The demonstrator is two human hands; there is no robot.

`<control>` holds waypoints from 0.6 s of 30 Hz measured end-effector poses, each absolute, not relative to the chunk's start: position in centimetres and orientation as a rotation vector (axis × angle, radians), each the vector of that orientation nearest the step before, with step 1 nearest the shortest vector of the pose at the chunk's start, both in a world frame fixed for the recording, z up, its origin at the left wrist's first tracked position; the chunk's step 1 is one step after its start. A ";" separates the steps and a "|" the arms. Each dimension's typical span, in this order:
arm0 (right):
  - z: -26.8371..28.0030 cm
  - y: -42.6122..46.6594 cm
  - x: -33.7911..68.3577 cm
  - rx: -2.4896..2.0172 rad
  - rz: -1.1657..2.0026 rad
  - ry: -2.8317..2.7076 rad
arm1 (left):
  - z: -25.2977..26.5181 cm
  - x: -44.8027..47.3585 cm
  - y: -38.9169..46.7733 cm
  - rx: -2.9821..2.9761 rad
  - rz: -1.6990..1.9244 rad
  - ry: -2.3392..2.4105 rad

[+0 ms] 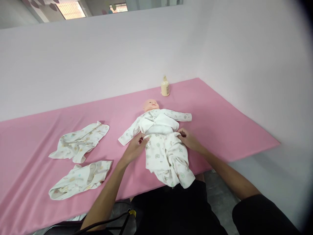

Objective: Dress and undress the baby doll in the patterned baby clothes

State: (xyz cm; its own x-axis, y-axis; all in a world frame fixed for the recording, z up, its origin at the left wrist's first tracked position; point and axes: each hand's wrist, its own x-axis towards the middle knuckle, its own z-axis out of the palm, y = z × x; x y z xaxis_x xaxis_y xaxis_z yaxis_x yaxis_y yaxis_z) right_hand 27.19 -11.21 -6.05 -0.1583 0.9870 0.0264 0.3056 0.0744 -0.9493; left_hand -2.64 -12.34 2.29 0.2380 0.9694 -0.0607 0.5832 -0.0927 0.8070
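inspector: report your hands, nearest first.

me: my left hand [134,147] sits at the doll's waist on its left flank, fingers curled and pinching the top hem of the printed trousers [168,160]. my right hand [187,137] is at the opposite flank, fingers closed on the same waistband. both hands grip cloth; neither is free.

inspector: where is the item relative to those hands?

me: the baby doll [158,130] lies on its back between my hands, head away from me. the trouser legs trail toward me from my hands and hang over the near edge of the pink mat [220,130]. just beyond my fingers is the white wrap top [158,123], sleeves spread outward.

inspector: anything else on the surface?

me: well to the left of my left hand lie two loose garments, one nearer [80,178] and one farther [79,141]. beyond the doll's head, well past both hands, stands a small bottle [165,86] near the wall.

inspector: risks?

me: in my judgement, an uneven pull on one side could twist the waistband or bunch the wrap top's hem beneath it. the overhanging legs could drag the doll toward the edge if my grip slackens. a hard tug headward could slide the doll toward the bottle.
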 end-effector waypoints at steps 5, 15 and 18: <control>-6.5 -11.6 27.5 -1.344 1.178 -1.655 | -1.0 -2.4 -12.5 1.730 0.729 1.509; -4.6 -9.5 31.3 -1.106 1.699 -1.927 | -0.1 -6.0 -13.9 1.691 0.390 1.221; -4.0 -8.8 31.0 -0.977 1.791 -1.963 | -0.5 -5.7 -13.4 1.681 0.349 1.159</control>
State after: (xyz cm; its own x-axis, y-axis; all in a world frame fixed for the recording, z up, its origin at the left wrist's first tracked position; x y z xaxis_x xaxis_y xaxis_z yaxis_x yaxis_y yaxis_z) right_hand 30.96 -8.78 -3.97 -0.7197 0.6604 -0.2143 0.2737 -0.0139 -0.9617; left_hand -5.65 -13.43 -0.46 0.4943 0.8200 -0.2887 0.5243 -0.0164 0.8513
